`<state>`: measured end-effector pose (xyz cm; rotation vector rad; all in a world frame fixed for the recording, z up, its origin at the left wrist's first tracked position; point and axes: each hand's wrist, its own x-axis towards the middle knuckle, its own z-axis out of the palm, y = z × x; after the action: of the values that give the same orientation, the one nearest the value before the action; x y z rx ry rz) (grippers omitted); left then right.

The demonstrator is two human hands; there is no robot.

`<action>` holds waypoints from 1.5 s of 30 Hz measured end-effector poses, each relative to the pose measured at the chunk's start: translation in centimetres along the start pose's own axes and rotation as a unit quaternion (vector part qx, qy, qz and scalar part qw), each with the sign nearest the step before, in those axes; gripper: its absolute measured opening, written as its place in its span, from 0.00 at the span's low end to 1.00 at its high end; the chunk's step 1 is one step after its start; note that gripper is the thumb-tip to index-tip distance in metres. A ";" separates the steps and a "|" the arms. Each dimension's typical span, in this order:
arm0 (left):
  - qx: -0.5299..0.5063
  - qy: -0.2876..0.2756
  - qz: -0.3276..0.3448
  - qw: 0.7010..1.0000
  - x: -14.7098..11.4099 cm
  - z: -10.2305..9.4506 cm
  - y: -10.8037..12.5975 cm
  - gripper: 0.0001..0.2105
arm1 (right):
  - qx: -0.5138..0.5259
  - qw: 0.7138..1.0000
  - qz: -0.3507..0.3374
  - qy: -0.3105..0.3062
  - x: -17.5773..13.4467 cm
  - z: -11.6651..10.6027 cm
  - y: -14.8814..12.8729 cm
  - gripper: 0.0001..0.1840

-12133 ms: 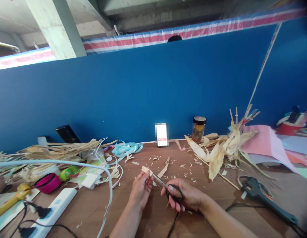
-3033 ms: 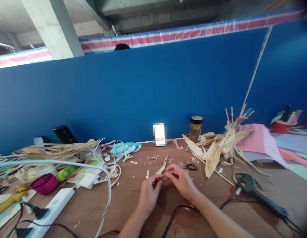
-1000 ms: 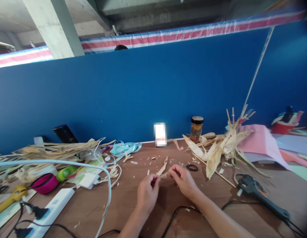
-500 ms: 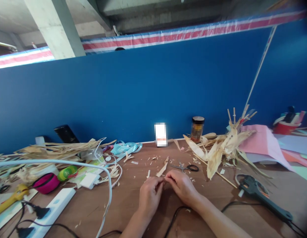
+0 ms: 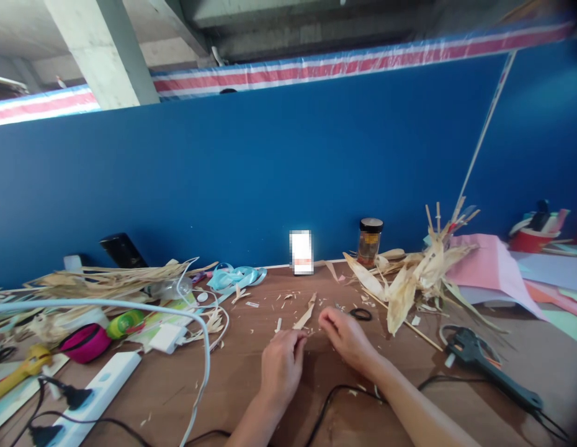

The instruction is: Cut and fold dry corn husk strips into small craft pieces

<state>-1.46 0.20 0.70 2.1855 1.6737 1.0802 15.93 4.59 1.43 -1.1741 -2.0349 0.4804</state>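
With the gap between the hands as clock centre, a black cord (image 5: 322,413) loops over the brown table (image 5: 242,379) at six o'clock, a white power strip (image 5: 105,386) lies between eight and nine, and a corded glue gun (image 5: 491,366) rests near three.

The left hand (image 5: 283,363) and right hand (image 5: 347,338) face each other just above the table, a little apart, fingers curled and thumbs drawn in to a pinch. Whether a thin sliver sits in either pinch can't be made out. For fingertip work this fine, low wrists and close pinches should steady things; dry husk probably splits along its grain, so light, even pressure suits it better than a tug.

Just beyond, at twelve, lies a dried husk strip (image 5: 306,315). Between two and three are the scissors (image 5: 362,315), blades masked by the right hand.

Farther out, a husk bundle (image 5: 409,282) spreads at two, turquoise ribbon (image 5: 237,277) at ten. A black-lidded jar (image 5: 370,242) stands at one, before the blue partition (image 5: 270,167).
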 end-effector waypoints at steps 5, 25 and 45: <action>-0.018 0.056 -0.037 0.998 0.1 0.1 -0.6 0.09 | -0.163 0.975 0.116 0.101 0.5 -2.1 3.1 0.10; -0.124 0.060 -0.025 0.990 0.2 0.1 0.0 0.12 | -0.370 0.914 0.153 -0.060 -0.1 -2.9 4.1 0.17; -0.641 0.028 -0.361 0.677 1.4 0.0 -1.9 0.06 | 0.457 0.857 0.217 -0.097 0.1 0.1 0.3 0.23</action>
<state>-2.74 2.15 0.27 0.5126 0.9477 1.3511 15.97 4.80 1.18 -0.9565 -1.3346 1.6284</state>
